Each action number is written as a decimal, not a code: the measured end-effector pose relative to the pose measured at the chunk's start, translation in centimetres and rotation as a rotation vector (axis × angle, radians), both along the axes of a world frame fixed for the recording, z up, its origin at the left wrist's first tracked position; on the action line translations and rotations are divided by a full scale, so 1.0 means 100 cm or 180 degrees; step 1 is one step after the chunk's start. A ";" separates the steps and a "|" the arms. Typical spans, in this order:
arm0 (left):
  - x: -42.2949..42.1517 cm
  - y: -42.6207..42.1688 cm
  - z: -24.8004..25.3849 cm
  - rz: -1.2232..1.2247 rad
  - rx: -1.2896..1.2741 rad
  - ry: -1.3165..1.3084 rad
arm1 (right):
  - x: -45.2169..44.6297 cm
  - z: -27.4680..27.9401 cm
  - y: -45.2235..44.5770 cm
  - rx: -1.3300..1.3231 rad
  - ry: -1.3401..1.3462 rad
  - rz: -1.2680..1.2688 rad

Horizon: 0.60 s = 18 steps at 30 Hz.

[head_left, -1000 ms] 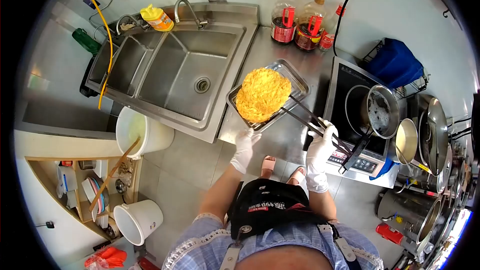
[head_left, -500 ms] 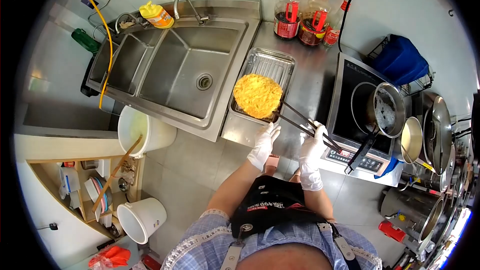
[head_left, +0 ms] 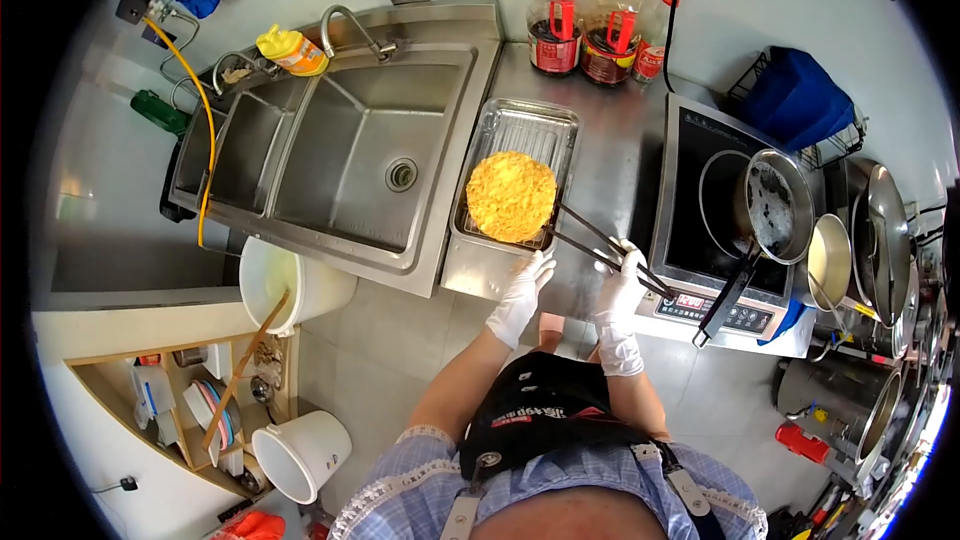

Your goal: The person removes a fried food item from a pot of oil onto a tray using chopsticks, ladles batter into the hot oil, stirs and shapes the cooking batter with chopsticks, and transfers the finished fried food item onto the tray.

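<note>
A round golden fried cake [head_left: 511, 197] lies over the near part of a metal tray with a wire rack [head_left: 530, 122]. In my gloved right hand [head_left: 620, 292] is a pair of long dark chopsticks [head_left: 592, 233], closed in the fingers, with tips at the cake's lower right edge. My left hand [head_left: 522, 298], also gloved in white, is held just below the tray's near edge, fingers stretched out and holding nothing. Whether its fingertips touch the tray I cannot tell.
Left of the tray is a steel double sink [head_left: 370, 140]. On the right, a frying pan [head_left: 772, 208] with oily residue rests on an induction cooker [head_left: 700, 160], its handle [head_left: 728, 298] pointing toward me. Sauce bottles [head_left: 607, 35] stand at the back wall. Beside the cooker is a pot [head_left: 828, 258].
The cake sits slightly lower in the tray and looks flatter. Both hands keep nearly the same positions, and the whole view has shifted a little.
</note>
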<state>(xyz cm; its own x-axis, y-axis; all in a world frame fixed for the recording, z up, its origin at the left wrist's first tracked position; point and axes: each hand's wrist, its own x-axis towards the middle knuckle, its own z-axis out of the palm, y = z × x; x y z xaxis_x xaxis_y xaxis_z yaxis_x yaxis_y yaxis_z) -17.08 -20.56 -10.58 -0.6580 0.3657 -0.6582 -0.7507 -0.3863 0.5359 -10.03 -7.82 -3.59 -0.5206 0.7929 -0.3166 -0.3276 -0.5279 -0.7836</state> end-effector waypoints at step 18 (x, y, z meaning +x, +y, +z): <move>0.000 -0.001 0.008 -0.0038 -0.0080 0.0024 | 0.006 -0.014 -0.011 -0.1114 0.0004 -0.0052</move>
<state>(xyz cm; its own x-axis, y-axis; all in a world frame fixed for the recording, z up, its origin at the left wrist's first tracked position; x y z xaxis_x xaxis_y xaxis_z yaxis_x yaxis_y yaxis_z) -17.07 -20.63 -9.73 -0.6588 0.3570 -0.6622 -0.7510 -0.3638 0.5510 -9.45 -8.87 -5.00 -0.5093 0.6446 -0.5702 -0.3390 -0.7593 -0.5556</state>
